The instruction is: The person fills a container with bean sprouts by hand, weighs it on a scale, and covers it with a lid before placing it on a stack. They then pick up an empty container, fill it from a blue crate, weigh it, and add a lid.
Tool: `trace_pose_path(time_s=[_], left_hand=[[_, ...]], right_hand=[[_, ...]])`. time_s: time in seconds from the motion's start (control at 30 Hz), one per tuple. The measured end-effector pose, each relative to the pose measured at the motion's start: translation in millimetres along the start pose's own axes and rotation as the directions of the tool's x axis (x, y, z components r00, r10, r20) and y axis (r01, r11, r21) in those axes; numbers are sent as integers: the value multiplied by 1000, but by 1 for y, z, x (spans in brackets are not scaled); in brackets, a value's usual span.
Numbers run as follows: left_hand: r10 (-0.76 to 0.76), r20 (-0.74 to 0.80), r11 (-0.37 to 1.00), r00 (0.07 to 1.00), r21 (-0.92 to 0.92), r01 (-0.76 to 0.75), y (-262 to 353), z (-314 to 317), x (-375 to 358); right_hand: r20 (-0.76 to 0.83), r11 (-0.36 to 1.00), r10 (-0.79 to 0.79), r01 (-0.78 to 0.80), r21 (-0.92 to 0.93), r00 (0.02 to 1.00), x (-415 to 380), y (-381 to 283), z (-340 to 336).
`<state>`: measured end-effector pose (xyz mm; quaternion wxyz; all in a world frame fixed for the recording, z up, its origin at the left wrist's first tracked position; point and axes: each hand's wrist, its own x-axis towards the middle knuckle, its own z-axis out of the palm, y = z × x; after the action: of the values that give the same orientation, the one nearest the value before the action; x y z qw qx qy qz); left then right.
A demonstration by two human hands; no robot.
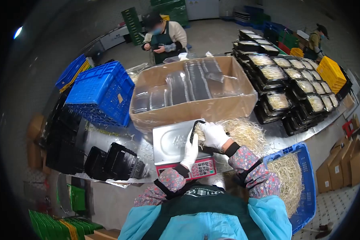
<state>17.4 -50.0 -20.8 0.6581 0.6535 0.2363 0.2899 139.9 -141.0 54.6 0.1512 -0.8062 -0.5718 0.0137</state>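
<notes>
My left hand (190, 153), in a white glove, grips the side of a black plastic tray (194, 127) that is tilted up over the right part of a scale. Bean sprouts (200, 136) fill the tray. White-gloved too, my right hand (214, 136) has its fingers on the sprouts at the tray's mouth; its fingertips are partly hidden among them. Below the tray lies the scale's bare metal plate (168, 145), with a red keypad panel (202, 169) at the front. A loose heap of bean sprouts (248, 135) lies on the table right of my right hand.
Behind the scale stands a cardboard box (196, 110) of clear lids. Blue crates (100, 92) and empty black trays (118, 162) are on the left. Filled packs (276, 100) are stacked at right, above a blue basket (311, 192) of sprouts. A co-worker (166, 38) stands across the table.
</notes>
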Motion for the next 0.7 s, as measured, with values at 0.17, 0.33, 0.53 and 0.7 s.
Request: trace_pose_path(time_s=[0.17,0.33,0.53,0.7], left_hand=[[591,123,523,797,694,-495,23,-70,21],[384,529,301,757,703,-644,18,-81,39],[342,440,231,830,817,-529,12,-72,35],[322,378,166,868,880,-444,11,-59,33]], right_hand=[[-19,973,-201,197,-119,979,40,-27,58],[109,974,-215,205,92,971,59,-25,62],[111,977,-135,114,181,985,32,0,-1],[150,996,-40,51,-67,988,8,43,8]])
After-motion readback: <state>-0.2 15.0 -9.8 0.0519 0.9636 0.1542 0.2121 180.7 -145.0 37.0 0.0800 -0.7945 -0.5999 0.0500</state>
